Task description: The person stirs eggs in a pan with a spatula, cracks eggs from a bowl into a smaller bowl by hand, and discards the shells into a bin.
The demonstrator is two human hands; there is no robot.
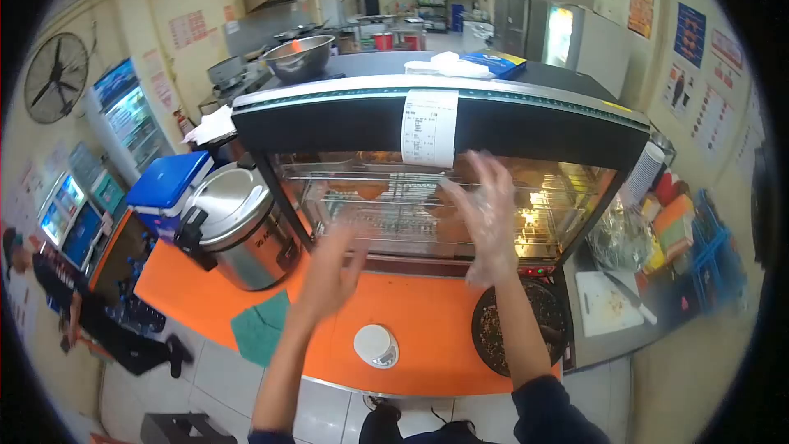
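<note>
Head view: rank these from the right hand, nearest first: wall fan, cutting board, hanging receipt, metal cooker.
From the right hand:
1. Hanging receipt: up and left, on the cabinet front.
2. Cutting board: lower right.
3. Metal cooker: left, past the left hand.
4. Wall fan: far left background.

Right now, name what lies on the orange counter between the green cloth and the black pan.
One round white object, with bare counter around it, in the head view.

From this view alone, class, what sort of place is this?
Probably a kitchen that sells food: there is a lit display cabinet, a printed slip on its front, and a white cutting board with a knife.
</note>
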